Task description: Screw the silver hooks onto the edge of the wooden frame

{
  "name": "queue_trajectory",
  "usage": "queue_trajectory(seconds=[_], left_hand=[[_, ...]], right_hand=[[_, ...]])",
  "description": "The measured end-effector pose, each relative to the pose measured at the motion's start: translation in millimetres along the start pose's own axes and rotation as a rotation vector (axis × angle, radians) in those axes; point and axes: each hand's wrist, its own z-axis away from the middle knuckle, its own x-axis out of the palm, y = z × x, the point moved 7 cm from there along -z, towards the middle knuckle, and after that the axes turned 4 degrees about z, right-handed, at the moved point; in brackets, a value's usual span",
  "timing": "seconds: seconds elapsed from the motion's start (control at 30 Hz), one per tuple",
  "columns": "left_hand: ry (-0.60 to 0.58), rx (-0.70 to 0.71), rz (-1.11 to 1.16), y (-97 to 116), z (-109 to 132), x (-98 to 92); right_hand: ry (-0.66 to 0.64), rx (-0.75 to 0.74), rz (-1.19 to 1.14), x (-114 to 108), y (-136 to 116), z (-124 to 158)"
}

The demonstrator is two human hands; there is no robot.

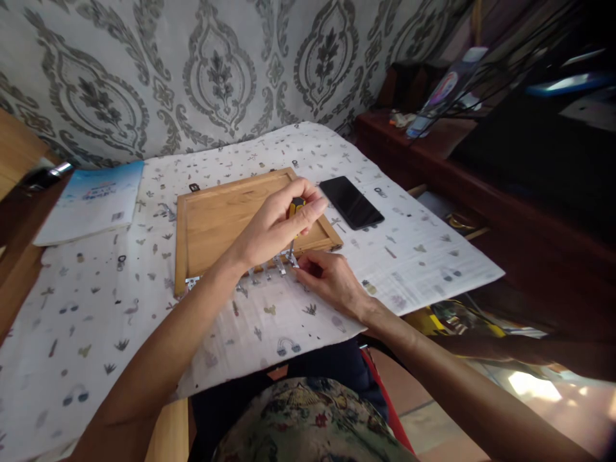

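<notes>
A wooden framed panel (221, 221) lies flat on the patterned cloth. My left hand (283, 215) is closed around a screwdriver (297, 204) with a yellow and black handle. The screwdriver stands nearly upright, its shaft pointing down at a metal hook piece (292, 259) on the panel's near edge. My right hand (332, 277) is low beside that piece, thumb and forefinger pinched at its end. Several more shiny metal hooks (276, 264) run along the same edge to the left. My left forearm hides part of that edge.
A black phone (352, 202) lies right of the panel. Loose metal parts (166, 212) sit at its left, near a blue and white booklet (103, 199). At the right, a dark red cabinet (409, 154) carries a bottle (445, 93) and cables.
</notes>
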Motion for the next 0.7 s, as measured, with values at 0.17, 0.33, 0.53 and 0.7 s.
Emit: queue_trajectory(seconds=[0.17, 0.33, 0.53, 0.7], left_hand=[[0.115, 0.029, -0.339, 10, 4, -14.0], [0.142, 0.023, -0.172, 4, 5, -2.1], [0.23, -0.039, 0.042, -10, -2, 8.1], [0.113, -0.113, 0.191, -19, -14, 14.3]], right_hand=[[0.011, -0.008, 0.008, 0, 0, 0], [-0.001, 0.002, -0.003, 0, 0, 0], [0.002, 0.006, 0.008, -1, -1, 0], [-0.013, 0.011, -0.015, 1, -1, 1]])
